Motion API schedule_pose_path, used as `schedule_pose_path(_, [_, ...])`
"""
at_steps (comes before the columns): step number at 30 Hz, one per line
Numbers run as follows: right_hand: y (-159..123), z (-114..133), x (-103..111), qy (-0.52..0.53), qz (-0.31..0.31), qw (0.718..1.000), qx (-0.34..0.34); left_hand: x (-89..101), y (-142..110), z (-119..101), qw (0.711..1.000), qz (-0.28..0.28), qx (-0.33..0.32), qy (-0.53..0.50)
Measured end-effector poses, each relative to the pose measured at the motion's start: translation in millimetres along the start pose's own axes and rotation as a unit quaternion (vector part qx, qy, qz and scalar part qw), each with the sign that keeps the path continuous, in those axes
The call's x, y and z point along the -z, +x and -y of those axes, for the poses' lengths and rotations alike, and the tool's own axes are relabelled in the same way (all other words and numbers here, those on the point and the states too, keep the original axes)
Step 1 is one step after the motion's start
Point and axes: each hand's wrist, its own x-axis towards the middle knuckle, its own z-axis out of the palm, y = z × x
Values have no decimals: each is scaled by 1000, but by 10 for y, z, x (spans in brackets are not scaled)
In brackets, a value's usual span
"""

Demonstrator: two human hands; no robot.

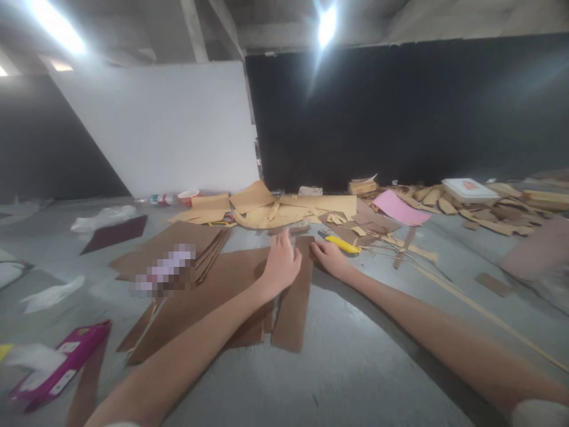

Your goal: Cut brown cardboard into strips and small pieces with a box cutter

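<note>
A narrow brown strip, which looks like leather or card, lies over the right edge of a larger brown sheet. My left hand is over the far part of the strip and sheet, fingers stretched out and nothing gripped in them. With its fingers curled together, my right hand pinches the strip's far right corner. Just beyond my right hand lies a yellow utility knife. My fingertips are partly blurred.
Tan offcuts and a pink sheet lie along the back. A white box sits at the back right among scraps. To the left are a brown stack, a purple package and crumpled plastic.
</note>
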Motion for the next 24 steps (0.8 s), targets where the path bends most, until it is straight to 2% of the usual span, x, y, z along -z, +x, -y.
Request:
schedule_pose_path(2, [19,-42,-38,-21,3,1000,-6,-49,-118,-140,995,34,-50,75])
schedule_pose_path(4, [25,-75,-71,-37,4,999,-9,-141,-259,-225,988,92,-65,109])
schedule_pose_path(6, [21,-107,-85,-58,-3,998,-20,-243,-382,-244,979,145,-66,125])
schedule_pose_path(9, [15,-161,-60,-84,-27,995,-41,-339,-476,-196,969,192,-70,138])
schedule_pose_path(13, [30,-239,16,-111,-33,992,-46,-338,-469,-139,964,216,-74,140])
schedule_pose_path(16, [39,-268,47,-110,-12,994,-7,-292,-422,-122,963,224,-84,123])
schedule_pose_path(20, [31,-259,47,-106,15,994,28,-185,-313,-84,956,249,-131,80])
schedule_pose_path(24, [31,-254,40,-109,9,994,17,-112,-234,-43,965,224,-117,66])
